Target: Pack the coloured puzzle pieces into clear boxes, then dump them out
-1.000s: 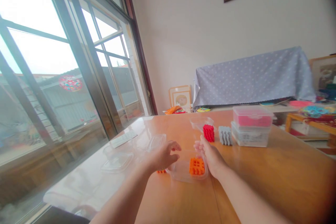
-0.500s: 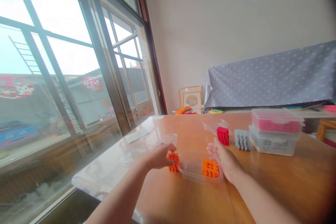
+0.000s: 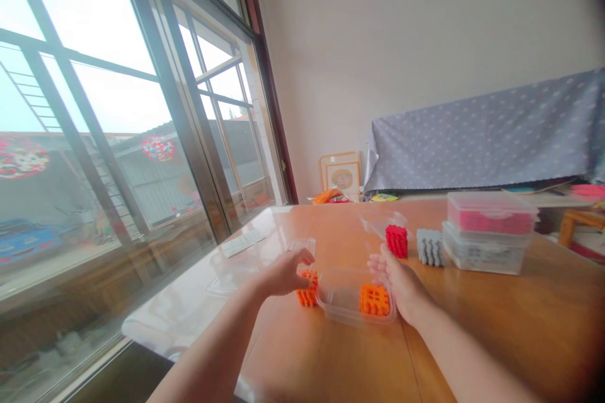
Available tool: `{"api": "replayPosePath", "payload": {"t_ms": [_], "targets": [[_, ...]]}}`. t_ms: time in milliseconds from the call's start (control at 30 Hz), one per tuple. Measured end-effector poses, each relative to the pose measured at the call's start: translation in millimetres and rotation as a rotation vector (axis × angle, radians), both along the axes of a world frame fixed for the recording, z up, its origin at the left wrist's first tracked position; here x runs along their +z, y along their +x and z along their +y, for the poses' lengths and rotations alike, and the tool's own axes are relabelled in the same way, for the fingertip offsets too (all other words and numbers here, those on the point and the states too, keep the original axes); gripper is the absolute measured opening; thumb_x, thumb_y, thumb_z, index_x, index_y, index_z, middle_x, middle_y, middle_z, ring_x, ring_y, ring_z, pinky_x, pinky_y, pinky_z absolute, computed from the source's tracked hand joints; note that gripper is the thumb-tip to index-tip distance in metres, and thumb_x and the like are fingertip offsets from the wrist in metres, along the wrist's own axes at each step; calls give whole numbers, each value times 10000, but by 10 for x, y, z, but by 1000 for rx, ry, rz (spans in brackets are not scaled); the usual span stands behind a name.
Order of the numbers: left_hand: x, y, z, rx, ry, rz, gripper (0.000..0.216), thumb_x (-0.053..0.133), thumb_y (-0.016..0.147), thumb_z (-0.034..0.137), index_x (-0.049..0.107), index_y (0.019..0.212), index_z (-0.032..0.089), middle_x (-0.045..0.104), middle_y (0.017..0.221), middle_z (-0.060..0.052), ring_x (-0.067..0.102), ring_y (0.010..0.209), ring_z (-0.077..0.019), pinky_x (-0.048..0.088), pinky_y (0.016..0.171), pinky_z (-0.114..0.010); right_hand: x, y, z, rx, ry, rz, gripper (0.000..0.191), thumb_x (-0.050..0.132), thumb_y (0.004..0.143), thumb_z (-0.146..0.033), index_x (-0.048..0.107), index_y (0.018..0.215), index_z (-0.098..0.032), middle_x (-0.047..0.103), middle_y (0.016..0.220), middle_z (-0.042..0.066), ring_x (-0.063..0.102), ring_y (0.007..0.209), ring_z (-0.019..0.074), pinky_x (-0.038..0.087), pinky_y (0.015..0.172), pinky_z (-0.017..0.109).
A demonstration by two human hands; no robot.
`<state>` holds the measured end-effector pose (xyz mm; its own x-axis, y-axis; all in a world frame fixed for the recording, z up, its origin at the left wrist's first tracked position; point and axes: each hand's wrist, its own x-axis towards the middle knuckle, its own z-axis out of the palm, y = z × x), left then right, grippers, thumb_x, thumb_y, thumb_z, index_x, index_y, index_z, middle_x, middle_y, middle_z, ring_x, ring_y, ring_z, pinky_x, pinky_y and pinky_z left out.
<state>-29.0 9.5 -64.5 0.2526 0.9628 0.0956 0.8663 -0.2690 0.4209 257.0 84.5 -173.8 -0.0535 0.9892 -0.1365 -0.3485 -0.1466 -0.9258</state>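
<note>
My left hand (image 3: 289,273) hovers at the upper left side of an orange stack of interlocking plastic pieces (image 3: 307,295), thumb and fingers curved apart; whether it touches the stack I cannot tell. That stack stands on the table, just left of a clear plastic box (image 3: 338,312). Inside the box, at its right end, sits a second orange stack (image 3: 374,300). Beside the right wall of the box is my right hand (image 3: 399,280), its fingers stretched out and holding nothing. A red stack (image 3: 396,241) stands just beyond the right fingertips, and a grey stack (image 3: 430,247) to its right.
Two lidded clear boxes, the upper with pink contents (image 3: 491,217) and the lower with grey contents (image 3: 484,255), are piled at the right. Clear lids (image 3: 234,280) and a paper sheet (image 3: 243,244) lie left on the glossy wooden table (image 3: 340,359). Windows (image 3: 189,138) border the left.
My left hand has risen slightly from the left orange stack. The right hand keeps its place beside the box. The whole view has shifted a little.
</note>
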Motion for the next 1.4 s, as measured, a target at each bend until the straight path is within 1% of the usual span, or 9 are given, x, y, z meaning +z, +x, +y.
{"api": "replayPosePath", "payload": {"t_ms": [200,400,667,867,1000,1100,1200,1300,1400], "targets": [[-61,-60,20,21,-81,66,563,719,642,187,621,1193,251,673,1222,-56,634,1094,-265,517,943,-380,-20,-5,22,9,-9,12,556,591,828,-674,713,1062,-185,730,1163,156,644,1162,308,550,842,389],[-156,-114,61,16,-77,68,533,726,668,239,622,1190,243,676,1217,-61,638,1087,-267,511,949,-382,-18,-10,18,18,-18,9,564,593,826,-675,716,1065,-179,726,1177,155,647,1160,307,541,867,400],[-59,-72,85,36,-72,58,552,732,662,254,618,1201,230,654,1262,-79,619,1157,-287,498,989,-395,-29,-13,24,18,-20,-4,626,581,809,-731,723,1072,-181,729,1170,152,646,1163,307,539,866,401],[-137,-93,109,38,-106,74,530,736,667,260,617,1182,224,670,1218,-71,638,1081,-265,521,931,-379,-18,-13,25,15,-12,1,647,593,793,-741,723,1068,-170,736,1149,159,650,1155,310,541,865,398],[-142,-89,116,63,-38,57,493,703,668,222,624,1155,213,671,1181,-68,635,1059,-252,523,917,-359,-1,-15,14,17,-10,-4,649,593,793,-737,717,1074,-166,732,1161,159,648,1157,310,541,844,389],[-46,11,87,53,70,57,451,682,670,205,629,1118,206,666,1144,-71,624,1053,-251,511,932,-362,4,-21,-1,14,-11,-18,610,605,799,-705,716,1073,-171,736,1151,155,651,1147,307,540,832,382],[57,223,37,-45,141,84,399,683,685,221,638,1081,217,656,1116,-68,607,1064,-249,496,943,-352,14,-27,-21,13,0,-33,572,606,808,-680,721,1051,-175,739,1143,150,658,1132,300,540,817,372],[71,481,0,-143,125,144,371,718,680,255,656,1045,232,652,1088,-58,597,1055,-246,492,929,-334,30,-27,-38,11,8,-32,554,617,807,-666,722,1040,-175,738,1145,147,664,1120,294,544,808,366],[3,681,3,-186,60,220,369,756,674,325,671,1023,237,656,1080,-51,606,1021,-245,504,883,-324,47,-20,-48,-1,10,-27,558,624,800,-667,716,1051,-177,737,1145,144,661,1122,294,546,812,366]]}}
